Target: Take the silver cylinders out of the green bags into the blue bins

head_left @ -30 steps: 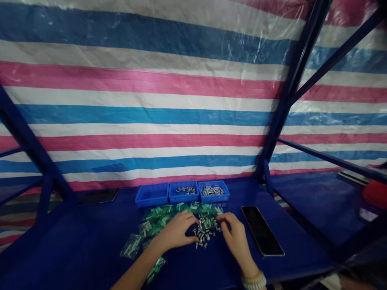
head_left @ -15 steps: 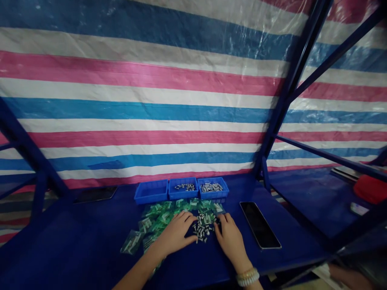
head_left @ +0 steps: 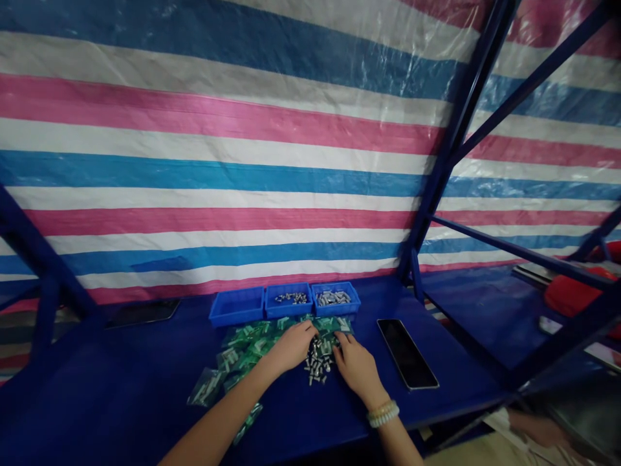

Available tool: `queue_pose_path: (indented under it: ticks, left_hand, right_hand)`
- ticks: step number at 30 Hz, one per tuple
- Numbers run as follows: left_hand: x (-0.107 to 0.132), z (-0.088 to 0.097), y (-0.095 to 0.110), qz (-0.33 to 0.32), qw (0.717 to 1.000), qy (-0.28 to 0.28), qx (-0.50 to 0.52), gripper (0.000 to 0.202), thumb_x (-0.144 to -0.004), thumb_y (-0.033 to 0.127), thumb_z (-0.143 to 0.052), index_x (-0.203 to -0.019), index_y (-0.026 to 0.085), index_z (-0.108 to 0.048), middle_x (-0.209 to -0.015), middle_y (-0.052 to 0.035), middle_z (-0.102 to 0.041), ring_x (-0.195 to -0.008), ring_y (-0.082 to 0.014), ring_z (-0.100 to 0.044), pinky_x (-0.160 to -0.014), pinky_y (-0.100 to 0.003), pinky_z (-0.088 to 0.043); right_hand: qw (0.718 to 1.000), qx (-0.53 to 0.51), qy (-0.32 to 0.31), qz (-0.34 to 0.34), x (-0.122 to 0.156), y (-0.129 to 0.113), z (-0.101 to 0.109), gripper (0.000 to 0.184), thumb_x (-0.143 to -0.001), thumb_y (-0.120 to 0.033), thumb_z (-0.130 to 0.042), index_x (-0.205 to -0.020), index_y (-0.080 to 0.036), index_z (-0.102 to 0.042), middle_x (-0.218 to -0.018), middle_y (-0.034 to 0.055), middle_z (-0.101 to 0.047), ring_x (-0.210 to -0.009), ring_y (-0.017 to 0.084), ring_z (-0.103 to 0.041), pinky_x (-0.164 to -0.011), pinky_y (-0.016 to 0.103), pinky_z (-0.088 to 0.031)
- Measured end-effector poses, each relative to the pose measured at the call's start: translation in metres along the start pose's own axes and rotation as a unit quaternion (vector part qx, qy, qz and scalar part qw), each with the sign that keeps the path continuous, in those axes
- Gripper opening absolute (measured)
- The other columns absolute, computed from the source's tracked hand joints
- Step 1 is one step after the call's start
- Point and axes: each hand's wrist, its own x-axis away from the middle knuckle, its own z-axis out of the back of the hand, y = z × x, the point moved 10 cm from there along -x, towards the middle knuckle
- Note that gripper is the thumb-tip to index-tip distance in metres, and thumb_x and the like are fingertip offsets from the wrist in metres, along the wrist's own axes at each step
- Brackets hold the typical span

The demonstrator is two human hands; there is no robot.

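Observation:
My left hand (head_left: 292, 347) reaches over the green-tinted clear bags (head_left: 245, 336) to the upper left of a loose pile of small silvery screw-like parts (head_left: 317, 369). Its fingertips are drawn together; what they hold, if anything, is hidden. On the pile's right side is my right hand (head_left: 358, 367), with a beaded bracelet (head_left: 383, 414) on the wrist. Its fingers are bent and the thumb stands a little apart, with the fingertips by the upper edge of the pile. The bags lie spread flat and overlapping, with small pieces inside.
Behind the bags stand three blue trays: a bare left tray (head_left: 237, 315), a middle tray (head_left: 288, 310) with a few metal parts and a fuller right tray (head_left: 337, 309). A phone (head_left: 407, 355) lies at right, a dark flat device (head_left: 144, 312) at left. Blue frame posts (head_left: 431, 188) flank the table.
My left hand has moved up towards the pile's far side, and its fingers have drawn together. My right hand has shifted slightly up and left. The whole view has shifted a little.

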Motion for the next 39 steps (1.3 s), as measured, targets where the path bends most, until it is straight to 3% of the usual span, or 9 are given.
queue_pose_path:
  ticks: [4,9,13,17,23,28,31,39]
  left_hand:
    - [0.002,-0.002,-0.002,0.004,1.000,-0.008,-0.013,0.035,-0.088,0.003,-0.041,-0.111,0.015,-0.064,-0.105,-0.0117,-0.065,-0.103,-0.0248,-0.062,-0.092,-0.036,-0.049]
    - [0.003,-0.002,-0.003,0.008,1.000,-0.009,-0.026,0.035,-0.086,0.003,-0.042,-0.106,0.015,-0.067,-0.099,-0.0114,-0.066,-0.101,-0.0253,-0.062,-0.092,-0.036,-0.048]
    - [0.002,-0.003,-0.001,0.004,0.999,-0.009,-0.030,0.039,-0.085,0.003,-0.042,-0.113,0.018,-0.066,-0.102,-0.0109,-0.065,-0.101,-0.0249,-0.062,-0.092,-0.036,-0.048]
    - [0.000,-0.002,0.004,-0.001,0.999,-0.018,-0.036,0.045,-0.083,0.003,-0.044,-0.121,0.019,-0.062,-0.103,-0.0113,-0.065,-0.098,-0.0260,-0.063,-0.087,-0.036,-0.050]
    - [-0.004,0.000,0.010,-0.007,0.998,-0.030,-0.046,0.045,-0.083,0.005,-0.046,-0.122,0.023,-0.060,-0.103,-0.0094,-0.066,-0.095,-0.0244,-0.064,-0.083,-0.033,-0.049]
    - [-0.005,0.006,0.018,-0.028,0.998,-0.015,-0.048,0.025,-0.091,0.025,-0.049,-0.113,0.023,-0.061,-0.097,-0.0073,-0.066,-0.089,-0.0232,-0.065,-0.079,-0.032,-0.049]
    - [-0.004,0.006,0.019,-0.034,0.997,-0.014,-0.064,0.023,-0.092,0.037,-0.051,-0.108,0.022,-0.060,-0.094,-0.0067,-0.065,-0.087,-0.0244,-0.065,-0.077,-0.033,-0.049]
    - [0.006,0.007,0.012,-0.012,0.995,-0.021,-0.093,0.014,-0.092,0.019,-0.048,-0.097,0.022,-0.061,-0.094,-0.0062,-0.063,-0.089,-0.0235,-0.064,-0.079,-0.034,-0.048]
  right_hand:
    - [1.000,0.004,-0.023,0.005,-0.002,0.001,-0.001,0.023,-0.097,-0.023,-0.043,-0.113,-0.022,-0.060,-0.099,0.0073,-0.067,-0.078,0.019,-0.068,-0.062,0.024,-0.043]
    - [0.999,-0.010,0.013,0.028,0.006,0.002,0.001,0.018,-0.096,-0.020,-0.043,-0.100,-0.022,-0.061,-0.091,0.0044,-0.062,-0.077,0.017,-0.065,-0.062,0.022,-0.042]
    - [0.998,-0.026,0.043,0.032,0.011,0.003,0.004,0.022,-0.095,-0.020,-0.042,-0.104,-0.021,-0.062,-0.099,0.0071,-0.056,-0.076,0.017,-0.063,-0.063,0.024,-0.046]
    - [0.996,-0.044,0.059,0.043,0.010,0.001,0.007,0.027,-0.095,-0.019,-0.042,-0.113,-0.019,-0.062,-0.112,0.0114,-0.054,-0.090,0.021,-0.064,-0.074,0.028,-0.051]
    - [0.994,-0.066,0.060,0.064,0.011,0.001,0.007,0.027,-0.094,-0.017,-0.042,-0.109,-0.020,-0.064,-0.107,0.0101,-0.059,-0.099,0.023,-0.061,-0.084,0.031,-0.051]
    - [0.991,-0.105,0.045,0.068,0.022,0.001,0.007,0.026,-0.093,-0.015,-0.043,-0.109,-0.018,-0.063,-0.104,0.0102,-0.057,-0.093,0.022,-0.062,-0.084,0.033,-0.051]
    - [0.991,-0.115,0.047,0.057,0.032,-0.002,0.006,0.027,-0.092,-0.013,-0.043,-0.108,-0.017,-0.064,-0.104,0.0111,-0.057,-0.093,0.023,-0.062,-0.084,0.034,-0.051]
    - [0.990,-0.126,0.053,-0.015,0.044,-0.021,-0.004,0.024,-0.086,-0.007,-0.046,-0.095,-0.014,-0.067,-0.099,0.0120,-0.060,-0.078,0.022,-0.067,-0.068,0.029,-0.051]
